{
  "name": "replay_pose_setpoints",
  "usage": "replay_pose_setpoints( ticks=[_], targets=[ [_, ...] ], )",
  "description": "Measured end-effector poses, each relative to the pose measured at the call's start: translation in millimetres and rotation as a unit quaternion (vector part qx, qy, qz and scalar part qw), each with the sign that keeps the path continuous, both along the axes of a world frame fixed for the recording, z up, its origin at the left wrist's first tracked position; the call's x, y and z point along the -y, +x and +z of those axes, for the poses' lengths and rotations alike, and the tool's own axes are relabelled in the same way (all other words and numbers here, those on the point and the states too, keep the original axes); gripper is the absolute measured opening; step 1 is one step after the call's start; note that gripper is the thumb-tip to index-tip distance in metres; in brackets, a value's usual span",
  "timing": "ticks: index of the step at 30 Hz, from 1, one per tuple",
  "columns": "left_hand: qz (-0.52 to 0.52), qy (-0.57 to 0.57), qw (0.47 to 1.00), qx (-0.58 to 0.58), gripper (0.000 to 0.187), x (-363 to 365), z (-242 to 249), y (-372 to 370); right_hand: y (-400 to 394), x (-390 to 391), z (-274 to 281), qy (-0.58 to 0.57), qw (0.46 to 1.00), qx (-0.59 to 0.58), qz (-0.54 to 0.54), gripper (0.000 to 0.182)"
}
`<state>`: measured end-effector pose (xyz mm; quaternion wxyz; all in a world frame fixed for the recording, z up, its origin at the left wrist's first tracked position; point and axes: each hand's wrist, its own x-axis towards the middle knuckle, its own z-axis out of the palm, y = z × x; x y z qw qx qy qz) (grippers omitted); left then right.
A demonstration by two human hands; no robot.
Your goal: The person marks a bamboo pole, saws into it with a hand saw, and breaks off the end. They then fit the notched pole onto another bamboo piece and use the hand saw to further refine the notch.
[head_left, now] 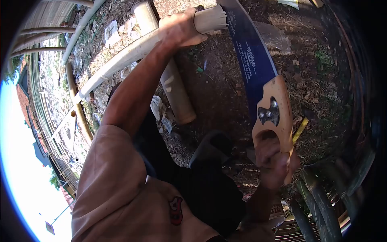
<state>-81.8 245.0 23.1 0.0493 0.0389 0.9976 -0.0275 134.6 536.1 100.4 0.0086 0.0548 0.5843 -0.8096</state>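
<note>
My left hand [180, 29] is wrapped over a long pale bamboo pole [121, 56], close to its ragged, splintered end. That pole rests across a thicker bamboo piece [176, 92] lying on the ground. In my right hand [274, 159] is the wooden handle of a hand saw [252, 56], fingers through the grip hole. Its dark blue blade, with white printing, points away from me, and the blade's far part is right at the splintered end of the pole.
Several green bamboo stalks [316, 201] lie at the lower right, near a can [276, 213]. A yellow strip [300, 129] shows beside the saw handle. Plastic litter [161, 115] and dry leaves cover the dirt. A bamboo rail [78, 105] stands at the left.
</note>
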Motion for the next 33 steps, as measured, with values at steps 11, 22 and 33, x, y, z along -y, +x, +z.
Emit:
replay_pose_setpoints(
  ticks=[11, 22, 33],
  targets=[
    [0.009, 0.02, 1.0, 0.023, 0.07, 4, -1, -6, 42, -15, 21, 0.105, 0.993, 0.009, -0.048, 0.032],
    [0.022, 0.0, 0.998, 0.067, 0.072, -15, 23, -18, 18, -6, 21, 0.163, 0.985, -0.063, 0.002, 0.04],
    [0.03, -0.025, 0.995, 0.086, 0.081, -16, 20, -20, 18, -11, -3, 0.001, 0.976, -0.005, -0.216, 0.035]
  ],
)
